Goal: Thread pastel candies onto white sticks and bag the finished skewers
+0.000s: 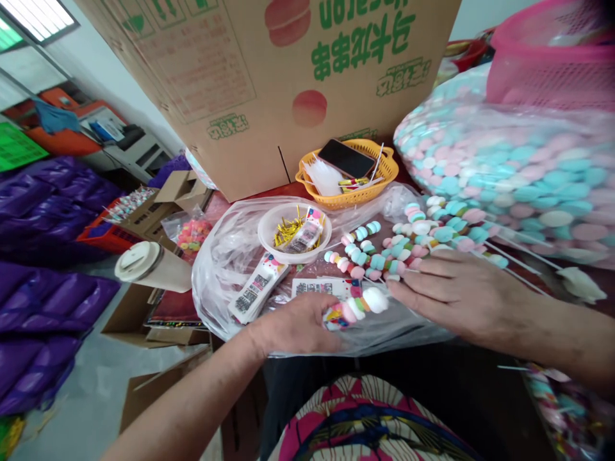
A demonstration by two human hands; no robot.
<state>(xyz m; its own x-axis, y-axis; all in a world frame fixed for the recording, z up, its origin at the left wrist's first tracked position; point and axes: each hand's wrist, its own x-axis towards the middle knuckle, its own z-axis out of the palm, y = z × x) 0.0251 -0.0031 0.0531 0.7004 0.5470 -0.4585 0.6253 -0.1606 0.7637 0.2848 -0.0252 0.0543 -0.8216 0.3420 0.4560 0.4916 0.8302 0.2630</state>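
My left hand (300, 323) is closed around one end of a marshmallow skewer (362, 304). A colourful printed wrapper (336, 318) shows at that end, by my fingertips. Over the near side of a pile of marshmallow skewers (384, 253) lies my right hand (444, 291), its fingers stretched out and its thumb hidden. Its fingertips are close to the held skewer; whether they touch it I cannot tell. Printed wrappers are stacked (259, 288) left of my left hand, with another wrapper (307, 286) just behind it. A white bowl (263, 240) contains gold ties (288, 229) and more wrappers.
An orange basket (331, 202) with a phone (346, 159) stands before a big carton (202, 96). A large clear bag of marshmallows (528, 173) bulges at the right, under a pink basket (552, 77). A lidded cup (154, 266) is at the left edge. Plastic sheeting (221, 256) covers the table.
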